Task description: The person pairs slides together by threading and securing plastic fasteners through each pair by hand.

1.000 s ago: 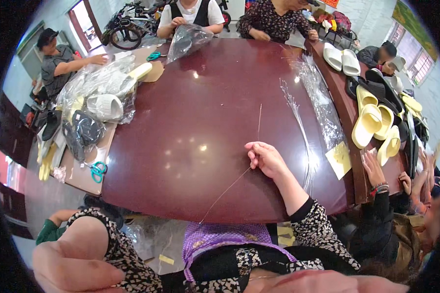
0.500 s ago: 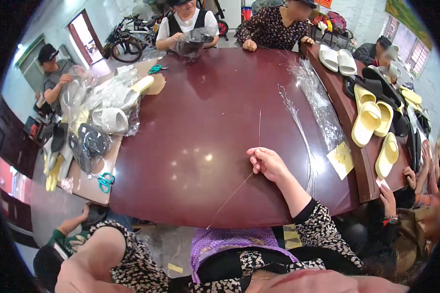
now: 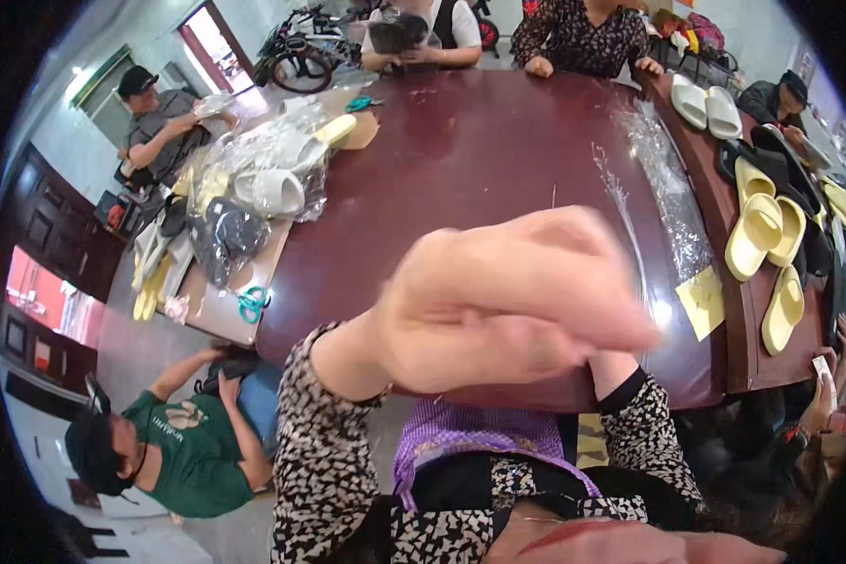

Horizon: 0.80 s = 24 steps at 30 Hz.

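Observation:
My left hand (image 3: pixel 508 305), large and blurred, is raised close in front of me over the near table. Its fingers are curled closed, and whatever they may hold cannot be made out. Behind it is my right hand (image 3: pixel 615 368), of which only the wrist end shows; the fingers are hidden. Above my left knuckles stands the tip of a thin wire (image 3: pixel 554 195), upright as it was when my right fingers pinched it. Loose thin wires (image 3: pixel 618 193) lie on the table to the right, beside a clear plastic bag of them (image 3: pixel 672 193).
The dark red table (image 3: pixel 479 150) bears a yellow paper (image 3: pixel 701 303). Slippers (image 3: pixel 755 235) fill the right-hand ledge. Bagged slippers (image 3: pixel 271 191) and teal scissors (image 3: pixel 253 304) lie left; more scissors (image 3: pixel 363 102) lie beyond. A person in green (image 3: pixel 193 451) sits at left; several others surround the table.
My left hand has risen from the lower left to the middle, covering my right hand. The view has shifted, so the table and slippers sit further right. The wire's lower length is now hidden.

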Each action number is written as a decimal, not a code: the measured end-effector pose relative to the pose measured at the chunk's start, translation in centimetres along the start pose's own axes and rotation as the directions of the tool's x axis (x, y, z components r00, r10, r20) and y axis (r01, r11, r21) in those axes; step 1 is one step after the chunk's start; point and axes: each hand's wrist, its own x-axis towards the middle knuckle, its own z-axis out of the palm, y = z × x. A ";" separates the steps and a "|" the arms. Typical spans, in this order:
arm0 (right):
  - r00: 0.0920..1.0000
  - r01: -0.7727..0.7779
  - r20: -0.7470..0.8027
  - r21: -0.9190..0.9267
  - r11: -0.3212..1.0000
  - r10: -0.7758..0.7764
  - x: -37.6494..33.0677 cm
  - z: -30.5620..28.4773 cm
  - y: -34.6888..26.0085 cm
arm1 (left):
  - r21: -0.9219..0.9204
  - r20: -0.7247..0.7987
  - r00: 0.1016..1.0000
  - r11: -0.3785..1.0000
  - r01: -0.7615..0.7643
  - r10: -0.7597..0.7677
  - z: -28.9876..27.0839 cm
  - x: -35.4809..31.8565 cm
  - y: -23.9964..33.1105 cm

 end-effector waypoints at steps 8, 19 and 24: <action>0.997 -0.080 -0.026 -0.072 0.994 0.078 -0.9 -0.8 1.4 | -0.180 0.016 0.946 0.931 -0.316 0.324 2.6 3.7 -4.1; 0.868 -0.493 0.423 0.665 0.561 0.262 -0.8 0.2 -3.7 | -0.147 0.005 0.841 0.832 -0.535 0.541 4.8 5.6 -7.9; 0.980 -0.146 -0.129 0.033 0.989 0.149 -0.4 1.5 -3.9 | -0.139 0.044 0.893 0.888 -0.438 0.447 3.4 5.3 -7.6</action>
